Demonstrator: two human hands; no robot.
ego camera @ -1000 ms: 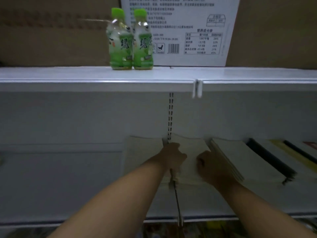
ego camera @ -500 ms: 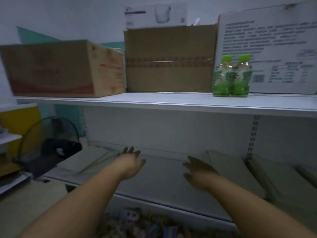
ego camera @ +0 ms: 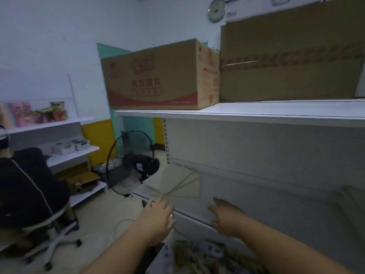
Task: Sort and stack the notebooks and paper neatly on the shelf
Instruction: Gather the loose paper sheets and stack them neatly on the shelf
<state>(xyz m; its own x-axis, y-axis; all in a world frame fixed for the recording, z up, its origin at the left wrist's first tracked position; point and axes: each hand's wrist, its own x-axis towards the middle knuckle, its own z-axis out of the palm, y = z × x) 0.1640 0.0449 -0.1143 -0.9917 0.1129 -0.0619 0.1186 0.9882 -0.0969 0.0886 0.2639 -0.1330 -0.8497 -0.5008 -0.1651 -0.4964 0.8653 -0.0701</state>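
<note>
dim bluish light | motion blur throughout | wide-angle edge distortion

Seemingly cream paper (ego camera: 177, 182), white shelf (ego camera: 256, 110), red-banded brown box (ego camera: 158, 76)

the white shelf (ego camera: 227, 194) is carrying a fanned, untidy pile of pale sheets of paper (ego camera: 175, 182) at its left end, their corners sticking out at different angles, and a blurred pale stack (ego camera: 353, 204) is lying on it far to the right. the upper shelf (ego camera: 256, 111) is bearing a red-printed cardboard box (ego camera: 158, 76) and, just beside it, a larger plain brown box (ego camera: 292, 62).
</note>
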